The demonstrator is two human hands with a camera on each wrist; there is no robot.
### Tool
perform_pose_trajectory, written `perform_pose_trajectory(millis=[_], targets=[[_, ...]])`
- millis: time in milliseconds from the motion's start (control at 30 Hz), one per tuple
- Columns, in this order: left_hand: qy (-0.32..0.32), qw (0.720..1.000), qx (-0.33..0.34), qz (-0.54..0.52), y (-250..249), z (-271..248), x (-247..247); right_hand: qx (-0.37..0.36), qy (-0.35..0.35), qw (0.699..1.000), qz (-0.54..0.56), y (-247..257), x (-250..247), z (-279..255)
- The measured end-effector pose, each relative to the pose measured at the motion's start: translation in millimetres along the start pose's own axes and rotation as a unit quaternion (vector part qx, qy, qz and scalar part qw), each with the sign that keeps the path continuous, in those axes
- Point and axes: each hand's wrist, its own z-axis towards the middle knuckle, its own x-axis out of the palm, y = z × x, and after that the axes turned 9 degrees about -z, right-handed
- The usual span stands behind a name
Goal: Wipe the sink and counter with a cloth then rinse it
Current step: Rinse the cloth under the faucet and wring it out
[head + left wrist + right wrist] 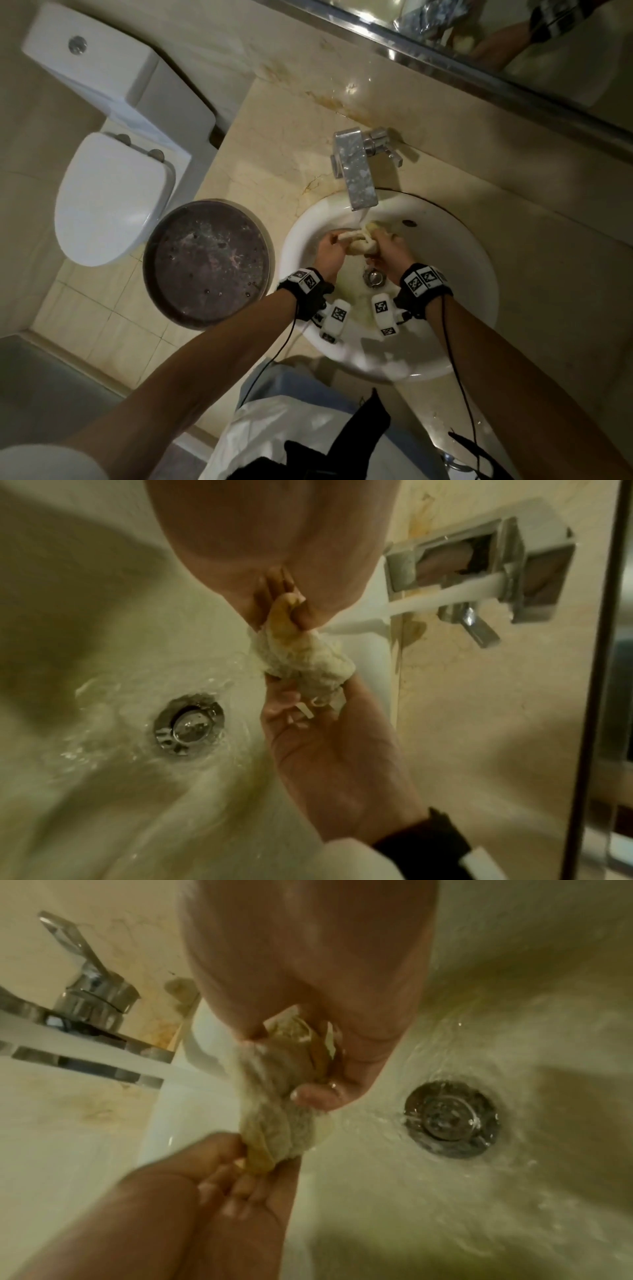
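Wringing the cloth point(358, 240) under running water, I have my left hand point(330, 248) gripping its nine o'clock end and my right hand point(388, 253) clenched round the three o'clock end. It hangs inside the sink point(455, 260), below the tap point(354, 168) at twelve, above the drain point(373, 277).

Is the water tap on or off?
On. A white stream runs from the faucet onto the cloth both hands hold, and water swirls round the drain.
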Motion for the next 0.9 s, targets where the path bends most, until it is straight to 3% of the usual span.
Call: perform_pose_trajectory(millis=[100, 167, 300, 400, 467, 567, 700, 767, 833, 900], targets=[[-0.014, 0.991, -0.110, -0.072, -16, -3, 7, -0.032, -0.013, 0.999, -0.017, -2, 9, -2], [-0.017, 0.986, -0.142, -0.088, -23, 1, 13, -0.060, -0.023, 0.997, -0.047, 1, 17, -7], [0.011, 0.996, -0.089, -0.023, -19, 2, 20, -0.057, -0.077, 0.995, -0.031, 9, 35, -8], [0.004, 0.996, -0.056, -0.066, -15, -3, 24, -0.094, -0.156, 0.975, -0.130, 12, 38, 2], [0.001, 0.993, -0.066, -0.096, -14, -4, 24, -0.101, -0.159, 0.967, -0.169, 11, 36, 6], [-0.002, 0.993, -0.077, -0.090, -19, -3, 22, -0.091, -0.141, 0.975, -0.146, 8, 34, 1], [-0.012, 0.999, -0.050, 0.000, -25, 5, 23, -0.135, -0.150, 0.970, -0.132, 8, 37, -6], [0.000, 0.997, -0.067, 0.048, -25, 8, 21, -0.171, -0.156, 0.959, -0.165, 9, 39, -8], [0.017, 0.995, -0.094, 0.044, -21, 12, 19, -0.197, -0.159, 0.950, -0.185, 11, 38, -9], [0.013, 0.996, -0.076, 0.039, -26, 5, 19, -0.198, -0.154, 0.947, -0.199, 15, 35, -7]])
